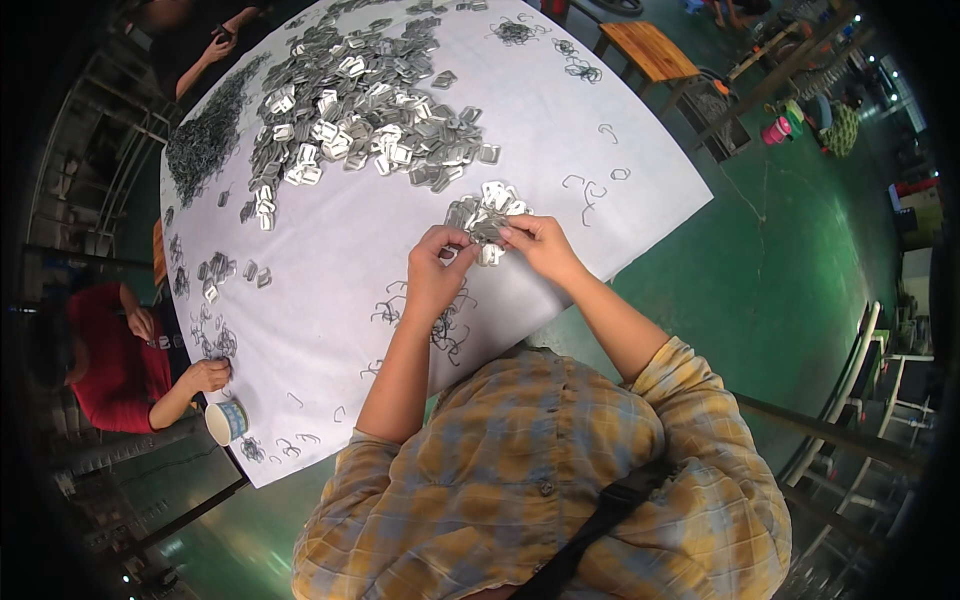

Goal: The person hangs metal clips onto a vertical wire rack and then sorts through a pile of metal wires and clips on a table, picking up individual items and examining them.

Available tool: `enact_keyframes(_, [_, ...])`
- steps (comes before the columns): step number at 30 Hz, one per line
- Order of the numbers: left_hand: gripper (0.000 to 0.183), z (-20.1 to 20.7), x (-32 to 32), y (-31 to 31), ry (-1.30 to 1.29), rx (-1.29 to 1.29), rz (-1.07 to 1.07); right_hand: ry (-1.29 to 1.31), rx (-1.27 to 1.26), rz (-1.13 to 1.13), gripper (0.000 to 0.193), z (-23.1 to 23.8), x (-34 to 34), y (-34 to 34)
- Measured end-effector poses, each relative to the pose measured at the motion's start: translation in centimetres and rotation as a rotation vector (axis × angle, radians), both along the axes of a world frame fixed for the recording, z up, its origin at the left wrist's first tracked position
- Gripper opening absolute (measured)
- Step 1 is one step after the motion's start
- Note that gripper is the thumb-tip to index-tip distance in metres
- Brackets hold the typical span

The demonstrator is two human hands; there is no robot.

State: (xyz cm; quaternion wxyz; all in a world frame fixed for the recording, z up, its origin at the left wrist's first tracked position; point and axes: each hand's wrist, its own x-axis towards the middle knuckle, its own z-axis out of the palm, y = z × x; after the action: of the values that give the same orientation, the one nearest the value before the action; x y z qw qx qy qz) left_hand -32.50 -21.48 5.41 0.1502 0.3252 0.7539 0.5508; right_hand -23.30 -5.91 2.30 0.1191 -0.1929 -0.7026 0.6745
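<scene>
My left hand (437,268) and my right hand (542,246) meet at a small heap of flat silver metal buckles (490,198) near the table's front edge. Fingers of both hands are pinched together, only a short gap apart. A grey metal buckle (487,232) appears between the right fingertips. What the left fingertips pinch is too small to make out. Dark bent wire pieces (447,335) lie scattered beside and partly behind my left forearm.
A large pile of metal buckles (370,110) covers the far side of the white-covered table (345,235), with a dark wire pile (205,150) at its left. A person in red (115,355) works at the left near a paper cup (226,422). Another person (200,50) is at the far left.
</scene>
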Motion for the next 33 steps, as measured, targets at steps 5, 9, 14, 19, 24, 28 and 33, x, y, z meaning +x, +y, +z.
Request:
enact_keyframes(5, [0.008,0.4,-0.1,1.0,-0.032,0.052,-0.013,0.015,-0.181,-0.113,0.019,1.1,1.2,-1.1])
enact_keyframes(9, [0.009,1.1,0.5,2.8,0.011,-0.002,-0.093,0.012,-0.138,-0.158,0.019,2.0,3.3,-0.5])
enact_keyframes(14, [0.008,1.5,2.9,6.1,0.031,-0.018,-0.278,0.088,0.164,-0.312,0.014,2.1,7.2,0.1])
enact_keyframes(19, [0.007,-0.1,7.8,10.1,-0.230,0.148,-0.645,-0.053,0.332,-0.456,0.017,3.5,14.4,0.8])
enact_keyframes(24, [0.007,0.5,17.0,13.3,-0.367,0.090,-1.045,-0.143,0.421,-0.693,0.021,2.7,26.2,-1.3])
enact_keyframes(28, [0.006,1.4,24.2,14.6,-0.302,0.092,-1.277,-0.233,0.145,-1.046,0.028,1.4,36.4,-5.9])
enact_keyframes(33, [0.006,1.9,31.8,14.9,-0.230,0.086,-1.470,-0.677,0.107,-2.019,0.046,-3.9,50.8,-11.4])
